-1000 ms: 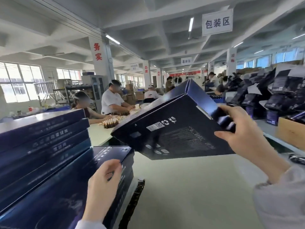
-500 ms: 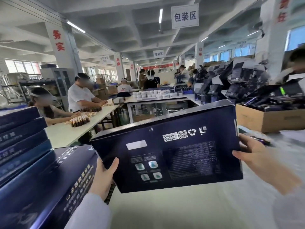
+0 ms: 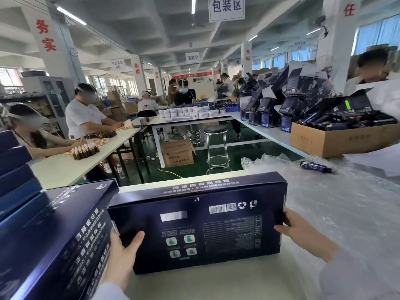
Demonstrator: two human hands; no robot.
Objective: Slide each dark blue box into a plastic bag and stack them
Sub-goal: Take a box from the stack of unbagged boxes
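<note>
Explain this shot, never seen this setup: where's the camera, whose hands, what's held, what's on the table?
There is no machine here. A person works with bare hands, and the single picture comes from a wide-angle camera worn on their head, looking forward and down. The left hand and right hand grip the left and right ends of a dark blue box, held up with its printed back facing the camera. Whether its lower edge touches the white table cannot be told. To the left is a pile of the same boxes. To the right lies crinkled clear plastic with a small dark tube on it. Beyond that is a brown carton full of dark packs. The held box is not in a bag yet.
</note>
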